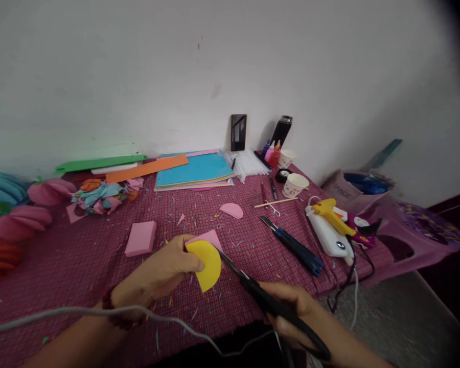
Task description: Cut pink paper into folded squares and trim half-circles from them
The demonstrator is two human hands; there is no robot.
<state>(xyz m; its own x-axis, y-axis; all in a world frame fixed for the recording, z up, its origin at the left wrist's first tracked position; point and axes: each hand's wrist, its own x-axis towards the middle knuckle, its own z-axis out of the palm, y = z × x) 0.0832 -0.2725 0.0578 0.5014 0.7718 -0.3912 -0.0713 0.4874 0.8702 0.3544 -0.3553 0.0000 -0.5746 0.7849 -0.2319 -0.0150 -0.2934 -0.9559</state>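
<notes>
My left hand (164, 271) pinches a folded piece of paper, yellow in front (207, 263) and pink behind (207, 238), just above the checked red tablecloth (72, 255). My right hand (295, 312) grips the handles of black scissors (253, 286). The scissor blades reach the right edge of the yellow paper. A pink half-circle cutout (232, 209) lies further back on the cloth.
A pink pad (141, 237), stacked coloured sheets (193, 171), paper flowers (19, 214), a yellow glue gun (331, 214) on a white block, blue cutters (291, 245), paper cups (294, 185), bottles and a phone lie around. A grey cable (99, 312) crosses my left wrist. Table edge at right.
</notes>
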